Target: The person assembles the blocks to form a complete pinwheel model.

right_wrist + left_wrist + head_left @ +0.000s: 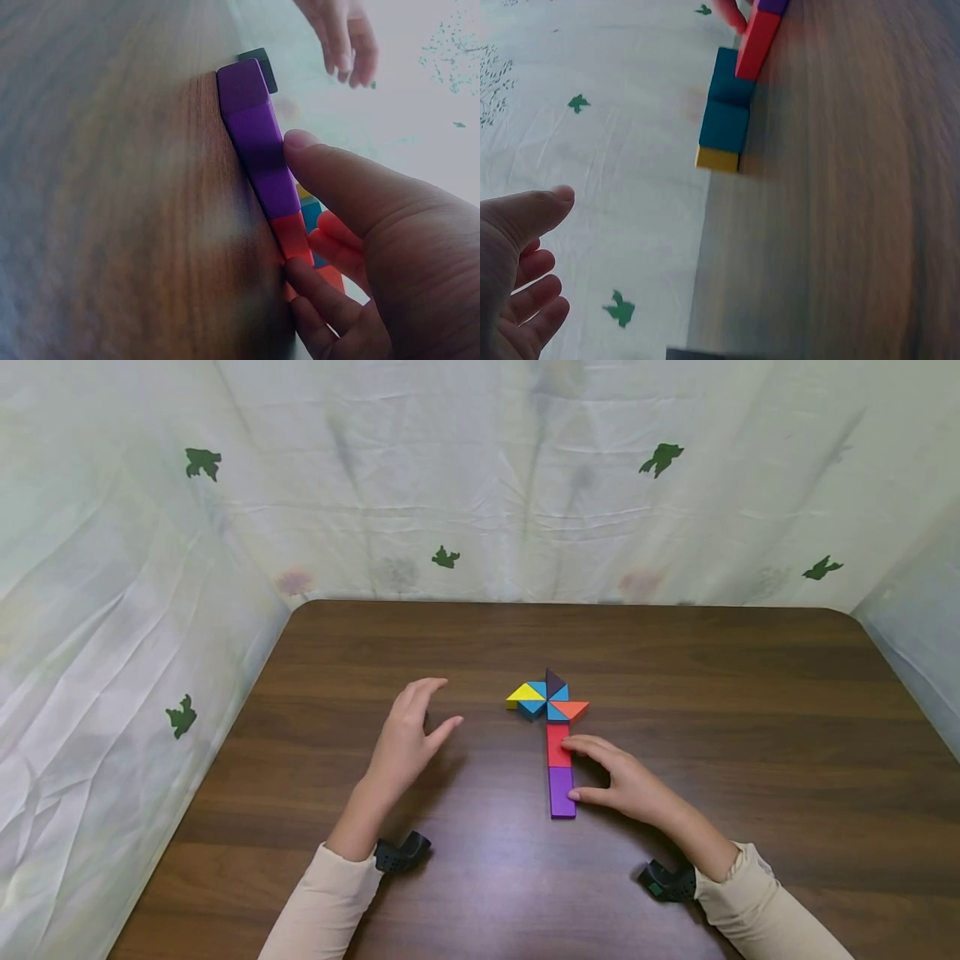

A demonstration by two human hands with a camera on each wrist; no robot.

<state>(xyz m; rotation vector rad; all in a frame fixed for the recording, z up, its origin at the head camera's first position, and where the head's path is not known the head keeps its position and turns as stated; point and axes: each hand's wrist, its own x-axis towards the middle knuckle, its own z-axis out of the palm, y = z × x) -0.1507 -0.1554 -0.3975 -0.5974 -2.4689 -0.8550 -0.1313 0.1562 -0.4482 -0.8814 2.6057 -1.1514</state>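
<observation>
Several triangular blocks form a pinwheel on the table: blue pieces (531,707) inside, with a yellow triangle (527,692), a dark purple triangle (553,683) and an orange triangle (572,708) around them. Below it, a red block (557,745) and a purple block (562,793) lie end to end like a stem. My right hand (633,785) rests along the stem's right side, index fingertip at the red block and thumb at the purple one. Off to the left of the pinwheel, my left hand (405,735) hovers with thumb and fingers apart, holding nothing.
Brown wood-grain table (750,693) lies under everything. Behind it and at the sides hangs a pale cloth (487,460) with green bird-like patches. Each wrist wears a black camera, the left one (403,852) and the right one (666,882).
</observation>
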